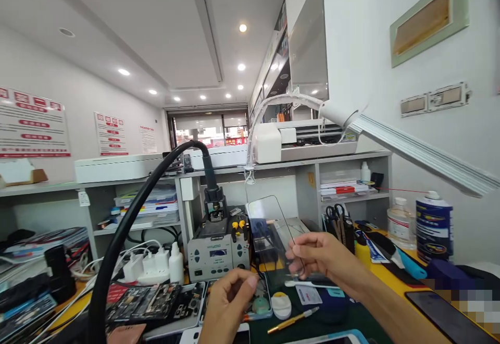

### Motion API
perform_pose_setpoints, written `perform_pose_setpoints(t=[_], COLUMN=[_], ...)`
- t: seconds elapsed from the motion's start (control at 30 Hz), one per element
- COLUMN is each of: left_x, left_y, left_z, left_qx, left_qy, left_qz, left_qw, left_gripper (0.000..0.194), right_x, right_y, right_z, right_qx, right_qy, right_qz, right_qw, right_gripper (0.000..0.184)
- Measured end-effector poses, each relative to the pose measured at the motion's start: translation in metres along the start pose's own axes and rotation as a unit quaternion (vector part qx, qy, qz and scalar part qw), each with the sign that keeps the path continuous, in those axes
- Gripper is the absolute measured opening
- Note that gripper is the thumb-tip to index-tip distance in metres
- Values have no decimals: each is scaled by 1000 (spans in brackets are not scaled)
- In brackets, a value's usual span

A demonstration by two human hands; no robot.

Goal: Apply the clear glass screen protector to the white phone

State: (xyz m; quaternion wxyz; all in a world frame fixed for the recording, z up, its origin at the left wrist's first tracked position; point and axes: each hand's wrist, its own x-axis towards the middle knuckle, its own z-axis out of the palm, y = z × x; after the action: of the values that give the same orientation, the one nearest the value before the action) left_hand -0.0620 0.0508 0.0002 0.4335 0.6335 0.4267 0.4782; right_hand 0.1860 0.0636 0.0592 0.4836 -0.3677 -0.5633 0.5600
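Observation:
I hold up a clear glass screen protector (pixel 269 229) with a thin dark border above the workbench. My right hand (pixel 324 258) pinches its right edge between thumb and fingers. My left hand (pixel 228 302) is closed at its lower left corner, thumb against fingers. The glass is tilted, and the soldering station (pixel 216 253) and tools show through it.
A thick black hose (pixel 128 229) arcs over the left of the bench. Opened phones (pixel 156 302), chargers and a white bottle (pixel 176 263) lie left. A lamp arm (pixel 422 154) crosses at right above bottles (pixel 433 226), scissors (pixel 336 219) and a dark phone (pixel 449 318).

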Motion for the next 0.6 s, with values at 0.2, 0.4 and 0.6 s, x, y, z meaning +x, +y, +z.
perform_pose_setpoints(t=[0.2, 0.4, 0.6], left_x=[-6, -9, -13], left_y=[-3, -5, -3], left_z=[19, 19, 21], left_qx=[-109, -138, -135], left_qy=[-10, -14, -49], left_qz=[-4, -17, -32], left_qw=[994, 990, 989], left_gripper=[64, 53, 49], right_x=[-22, -33, -39], right_y=[12, 23, 28], right_z=[18, 26, 34], right_qx=[-4, -37, -147], right_qy=[-45, -95, -87], right_qz=[17, 16, 8], right_qw=[999, 995, 985], right_gripper=[35, 40, 23])
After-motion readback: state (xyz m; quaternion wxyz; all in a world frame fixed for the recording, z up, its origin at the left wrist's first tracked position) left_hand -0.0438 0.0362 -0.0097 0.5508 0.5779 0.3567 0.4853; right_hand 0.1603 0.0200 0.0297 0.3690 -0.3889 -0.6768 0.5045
